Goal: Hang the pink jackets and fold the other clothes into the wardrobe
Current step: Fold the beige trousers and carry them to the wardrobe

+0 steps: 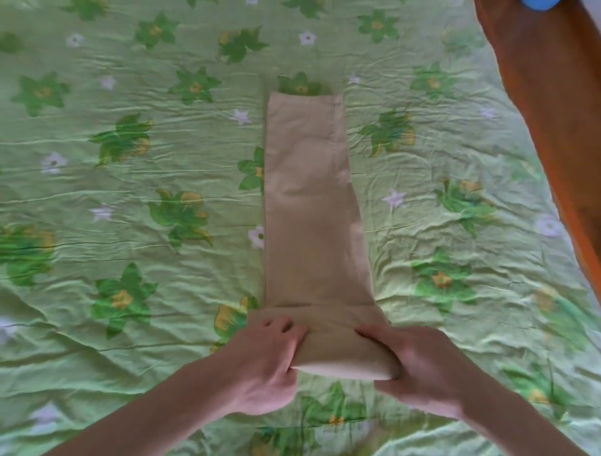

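A beige garment (309, 201), folded into a long narrow strip, lies flat on the bed and runs away from me. Its near end is rolled up into a thick fold (344, 361). My left hand (266, 364) grips the left side of that roll, fingers curled over the top. My right hand (419, 367) grips the right side, thumb on top of the cloth. No pink jacket and no wardrobe are in view.
The bed is covered with a wrinkled light-green sheet (130, 195) printed with green and yellow flowers. An orange-brown wooden edge (549, 114) runs along the right side. A blue object (540, 4) shows at the top right corner.
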